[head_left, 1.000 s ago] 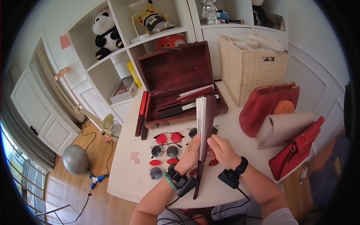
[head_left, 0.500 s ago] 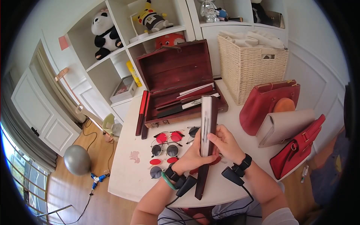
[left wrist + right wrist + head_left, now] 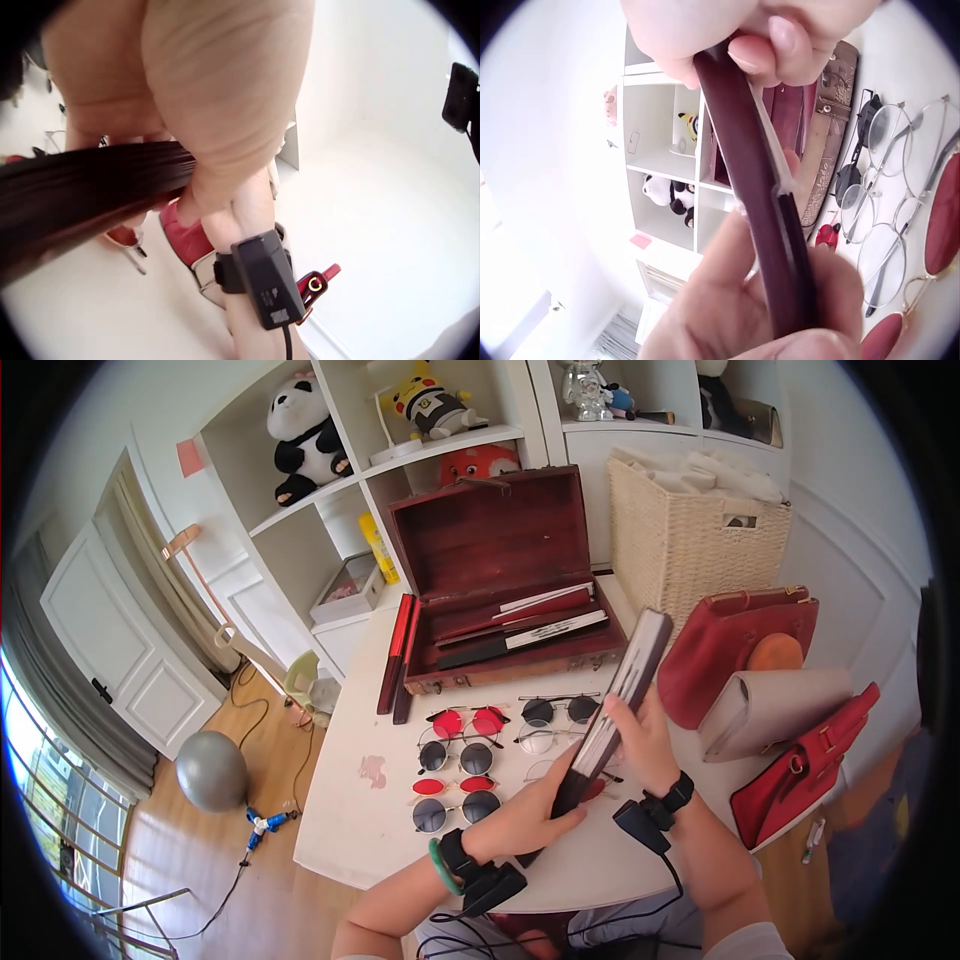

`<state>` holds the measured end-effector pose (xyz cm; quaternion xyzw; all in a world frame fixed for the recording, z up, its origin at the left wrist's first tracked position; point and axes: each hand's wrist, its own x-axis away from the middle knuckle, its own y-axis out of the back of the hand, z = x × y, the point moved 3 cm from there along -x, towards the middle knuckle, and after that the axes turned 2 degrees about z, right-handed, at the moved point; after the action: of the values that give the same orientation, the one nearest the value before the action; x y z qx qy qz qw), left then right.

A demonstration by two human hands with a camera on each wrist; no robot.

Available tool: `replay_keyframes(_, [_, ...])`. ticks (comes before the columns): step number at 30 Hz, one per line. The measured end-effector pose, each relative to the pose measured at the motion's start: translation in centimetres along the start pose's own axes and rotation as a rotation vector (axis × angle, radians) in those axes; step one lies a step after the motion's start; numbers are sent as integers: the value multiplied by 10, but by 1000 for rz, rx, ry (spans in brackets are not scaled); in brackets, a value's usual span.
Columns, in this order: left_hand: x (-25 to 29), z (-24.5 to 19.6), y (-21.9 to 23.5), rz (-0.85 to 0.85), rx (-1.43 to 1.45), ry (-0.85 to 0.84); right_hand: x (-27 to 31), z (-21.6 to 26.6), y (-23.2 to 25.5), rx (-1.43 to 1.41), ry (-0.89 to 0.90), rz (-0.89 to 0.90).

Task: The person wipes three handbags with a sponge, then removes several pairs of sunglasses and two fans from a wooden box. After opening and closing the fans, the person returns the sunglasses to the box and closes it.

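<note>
Both hands grip one dark folding fan (image 3: 596,748), held folded and slanting in front of the wooden case (image 3: 490,540), near its right front corner. The left hand (image 3: 525,815) wraps the fan's lower part, farther from the case; the right hand (image 3: 648,745) clasps it higher up, thumb along the pale edge of its leaf. The case stands on the bench (image 3: 345,815) with its lid raised and more folded fans (image 3: 555,632) lying inside. Two others, the red and dark fans (image 3: 396,660), lie just left of the case. In front of it, rows of round and oval sunglasses (image 3: 478,812) have red, dark or clear lenses. Right of the case are a red handbag (image 3: 690,665), a beige bag (image 3: 770,715) and a smaller red bag (image 3: 805,770); beside its raised lid stands a wicker basket (image 3: 690,550). A plush panda (image 3: 310,445) sits on shelving behind the case.
</note>
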<state>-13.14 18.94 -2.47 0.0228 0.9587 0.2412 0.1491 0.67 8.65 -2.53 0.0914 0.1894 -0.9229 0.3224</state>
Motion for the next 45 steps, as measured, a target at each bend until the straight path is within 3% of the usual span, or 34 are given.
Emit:
replay_keyframes(2, [13, -5, 8, 48, -14, 328, 0, 6, 5, 6, -99, 28])
replay_keyframes(4, [24, -8, 20, -11, -20, 337, 1, 0, 1, -6, -56, 36])
replay_keyframes(8, [48, 10, 71, -349, -290, 69, 0, 4, 1, -7, 5, 61])
replay_keyframes(10, [56, 9, 107, -604, -97, 200, -1, 4, 3, 2, 1, 57])
replay_keyframes(12, [62, 19, 150, -762, -175, 354, -1, 1, 2, 19, -26, 100])
replay_keyframes(14, [67, 58, 196, -805, -303, 275, 1, 0, -1, 25, -50, 118])
replay_keyframes(20, [54, 137, 265, -785, -365, 633, 3, 1, -4, 57, -66, 153])
replay_keyframes(23, [41, 176, 274, -803, -395, 616, 2, 0, -2, 55, -71, 142])
replay_keyframes(30, [11, 205, 268, -725, -488, 566, 0, -4, 0, 46, -94, 139])
replay_keyframes(32, [9, 200, 267, -706, -730, 565, 0, -5, -1, 51, -104, 141])
replay_keyframes(35, [14, 228, 276, -589, -582, 497, 1, -5, -2, 59, -117, 153])
replay_keyframes(38, [18, 250, 280, -591, -561, 416, 2, -7, -5, 56, -131, 167])
replay_keyframes(45, [22, 249, 276, -589, -679, 431, 2, -5, -5, 44, -150, 167])
